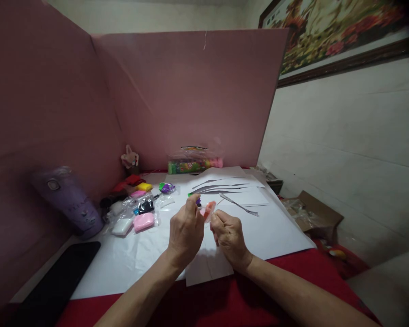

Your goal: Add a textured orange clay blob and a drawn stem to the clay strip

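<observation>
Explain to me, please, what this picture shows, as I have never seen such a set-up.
Certainly. There is no machine here: you see a person's bare left hand and right hand, filmed by one camera worn on the head, looking forward and down. The hands meet at a small clear packet with something orange inside; the right pinches it, while the left's fingertips are hidden. White paper sheets cover much of the surface over a red cloth. Towards the left lie plastic-wrapped blocks, including a pink block, near a purple tumbler.
</observation>
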The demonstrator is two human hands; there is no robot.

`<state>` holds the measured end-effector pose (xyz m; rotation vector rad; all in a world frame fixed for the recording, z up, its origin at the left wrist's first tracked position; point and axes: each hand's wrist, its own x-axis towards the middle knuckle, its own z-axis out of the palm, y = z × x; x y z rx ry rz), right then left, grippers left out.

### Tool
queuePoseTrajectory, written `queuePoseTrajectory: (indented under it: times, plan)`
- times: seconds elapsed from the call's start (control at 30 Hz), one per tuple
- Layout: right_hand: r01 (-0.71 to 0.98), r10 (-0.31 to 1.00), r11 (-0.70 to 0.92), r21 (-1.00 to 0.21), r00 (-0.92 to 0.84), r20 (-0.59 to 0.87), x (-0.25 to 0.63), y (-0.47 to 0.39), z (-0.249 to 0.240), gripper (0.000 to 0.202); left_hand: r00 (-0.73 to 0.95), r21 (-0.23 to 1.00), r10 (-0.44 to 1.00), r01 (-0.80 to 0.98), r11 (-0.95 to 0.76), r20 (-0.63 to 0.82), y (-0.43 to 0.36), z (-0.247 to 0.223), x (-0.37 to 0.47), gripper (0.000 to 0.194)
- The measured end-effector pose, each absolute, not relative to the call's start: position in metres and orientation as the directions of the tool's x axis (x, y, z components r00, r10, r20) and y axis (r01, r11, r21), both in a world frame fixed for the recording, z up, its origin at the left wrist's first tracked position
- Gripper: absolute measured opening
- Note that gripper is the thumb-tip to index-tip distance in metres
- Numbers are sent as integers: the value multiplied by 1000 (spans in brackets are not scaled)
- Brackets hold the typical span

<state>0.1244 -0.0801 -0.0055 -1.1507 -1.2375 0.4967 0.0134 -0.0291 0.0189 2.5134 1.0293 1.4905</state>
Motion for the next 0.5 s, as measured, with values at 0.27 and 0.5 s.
queuePoseTrajectory:
  times: [0.27,0.5]
  plan:
    - [294,845,416,-861,223,485,145,-73,-7,32,430,517,603,312,-797,672,-25,21,11,13]
    - [340,861,417,-843,149,486,145,-73,-10,32,506,284,419,325,-902,754,-27,19,5,25]
